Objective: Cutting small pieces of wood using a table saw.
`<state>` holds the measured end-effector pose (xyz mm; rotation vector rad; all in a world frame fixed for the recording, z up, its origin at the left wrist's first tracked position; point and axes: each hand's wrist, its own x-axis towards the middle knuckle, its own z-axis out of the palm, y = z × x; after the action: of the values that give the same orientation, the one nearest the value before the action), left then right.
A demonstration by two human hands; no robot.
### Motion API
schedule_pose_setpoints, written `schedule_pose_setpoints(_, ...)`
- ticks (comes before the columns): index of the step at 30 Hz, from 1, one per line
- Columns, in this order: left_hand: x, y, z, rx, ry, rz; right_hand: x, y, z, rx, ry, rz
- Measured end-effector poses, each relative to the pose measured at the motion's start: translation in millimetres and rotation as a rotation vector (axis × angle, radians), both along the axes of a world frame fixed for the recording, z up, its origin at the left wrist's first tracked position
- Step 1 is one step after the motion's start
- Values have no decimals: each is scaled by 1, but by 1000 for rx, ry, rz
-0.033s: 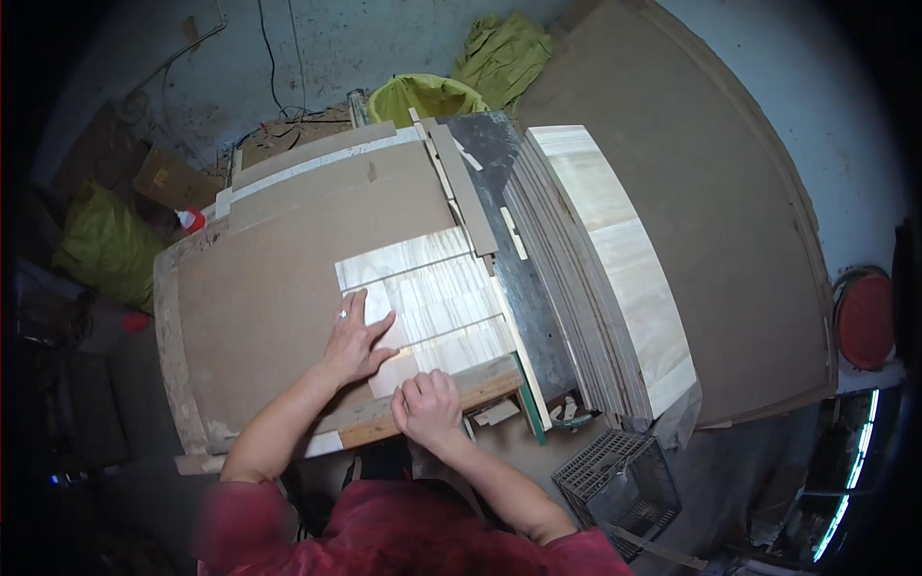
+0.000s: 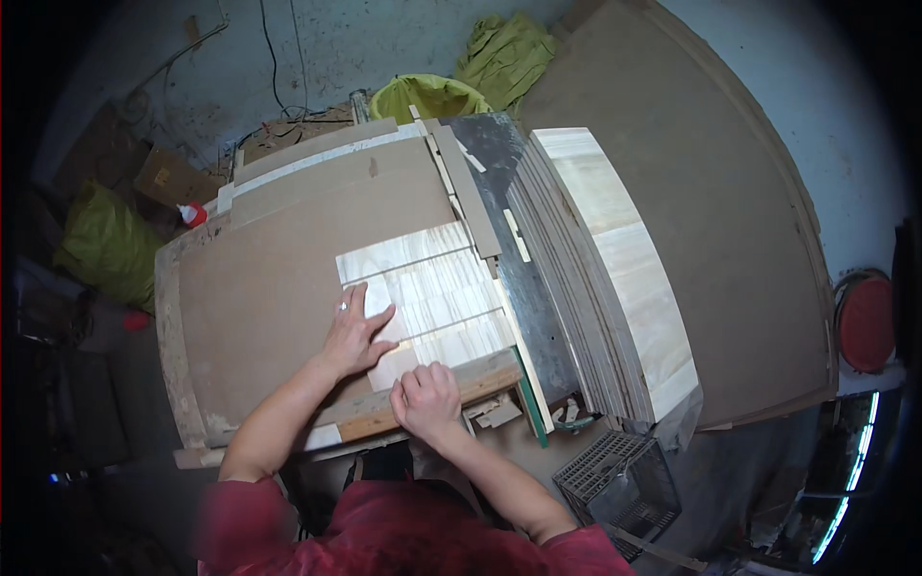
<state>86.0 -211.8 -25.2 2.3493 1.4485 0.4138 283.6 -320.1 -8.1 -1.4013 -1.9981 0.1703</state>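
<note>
Pale wood boards lie side by side on the brown worktop (image 2: 259, 298), with narrow dark gaps between them. The far board (image 2: 403, 252), the middle board (image 2: 442, 291) and the near board (image 2: 466, 336) have their right ends by a light wooden strip (image 2: 531, 384). My left hand (image 2: 355, 331) rests open on the boards' left end, thumb and fingers spread. At the front edge, my right hand (image 2: 427, 401) is closed, its fingers curled at the near board beside a wooden rail (image 2: 370, 422). Whatever is inside those fingers is hidden.
Right of the worktop, a stack of brown panels (image 2: 586, 307) stands beside a pale board (image 2: 634, 278). A dark plastic crate (image 2: 615, 490) sits at lower right. Large brown sheets (image 2: 701, 221) lean along the right. At the back stands a yellow-green bag (image 2: 423, 93).
</note>
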Motion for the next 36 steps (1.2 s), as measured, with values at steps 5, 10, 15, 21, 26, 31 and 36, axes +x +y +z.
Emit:
schedule_pose_setpoints(5, -52, 110, -1, 35, 45, -4, -53, 101, -2, 56, -1, -44)
schedule_pose_setpoints(10, -75, 191, 9, 2, 112, 26, -80, 176, -5, -20, -36, -49)
schedule_pose_setpoints(15, -76, 195, 6, -67, 131, 74, -82, 181, -8, -63, -51, -40)
schedule_pose_setpoints(21, -64, 146, 4, -56, 118, 33, -69, 129, -6, -93, -56, -63)
schedule_pose_setpoints(26, -48, 64, 1, 13, 52, 17, -42, 52, 0, -74, -21, -43)
schedule_pose_setpoints(31, -19, -34, 24, -45, -70, 29, -4, -41, 10, -52, -22, -16)
schedule_pose_setpoints(36, 2, -118, 18, -37, -100, -6, 23, -119, 13, -32, -15, -12)
